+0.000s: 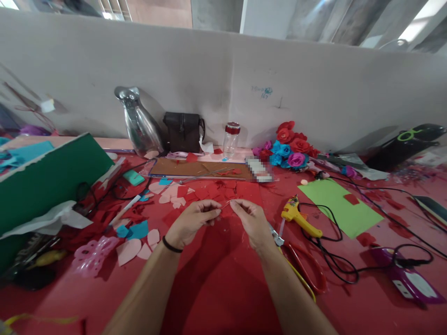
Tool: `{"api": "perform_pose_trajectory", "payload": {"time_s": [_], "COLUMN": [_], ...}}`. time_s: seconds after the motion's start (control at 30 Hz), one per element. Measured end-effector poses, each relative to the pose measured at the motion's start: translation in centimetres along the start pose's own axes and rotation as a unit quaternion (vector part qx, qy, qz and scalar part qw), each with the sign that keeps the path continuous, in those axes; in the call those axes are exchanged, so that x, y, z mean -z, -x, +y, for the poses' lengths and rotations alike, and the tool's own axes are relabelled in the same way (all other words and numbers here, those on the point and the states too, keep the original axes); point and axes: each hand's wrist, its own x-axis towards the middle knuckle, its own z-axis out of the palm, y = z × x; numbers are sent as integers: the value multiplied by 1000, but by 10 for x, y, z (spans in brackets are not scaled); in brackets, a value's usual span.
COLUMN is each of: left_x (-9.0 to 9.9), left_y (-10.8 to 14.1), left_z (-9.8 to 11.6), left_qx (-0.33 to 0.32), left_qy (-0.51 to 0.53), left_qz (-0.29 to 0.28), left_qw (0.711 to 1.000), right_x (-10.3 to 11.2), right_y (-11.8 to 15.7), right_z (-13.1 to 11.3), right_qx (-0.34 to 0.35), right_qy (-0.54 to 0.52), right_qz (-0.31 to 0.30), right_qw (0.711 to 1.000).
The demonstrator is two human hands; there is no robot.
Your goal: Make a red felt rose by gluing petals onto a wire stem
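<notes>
Over the middle of the red tabletop, my left hand and my right hand face each other a short gap apart. Each pinches between thumb and fingertips, and a thin pale strand shows between them; its material is too fine to tell. A dark band circles my left wrist. Red and pink paper petals lie just beyond my left hand. Close to my right forearm rest pliers with red handles, partly hidden by the arm, and a yellow hot glue gun with a clear glue stick.
A green board leans at left. Along the partition stand a steel jug, a dark bag, a glass jar and paper roses. At right lie green paper, black cables and a purple power strip.
</notes>
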Motion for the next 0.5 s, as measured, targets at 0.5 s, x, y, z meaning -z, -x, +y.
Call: {"api": "perform_pose_trajectory", "payload": {"time_s": [0.5], "left_x": [1], "left_y": [-3], "left_z": [-3], "left_qx": [70], "left_qy": [67], "left_qz": [-15], "left_qw": [995], "right_x": [1], "right_y": [0], "right_z": [0], "right_qx": [7], "right_qy": [-1], "right_qz": [-17], "right_qw": [1000]}}
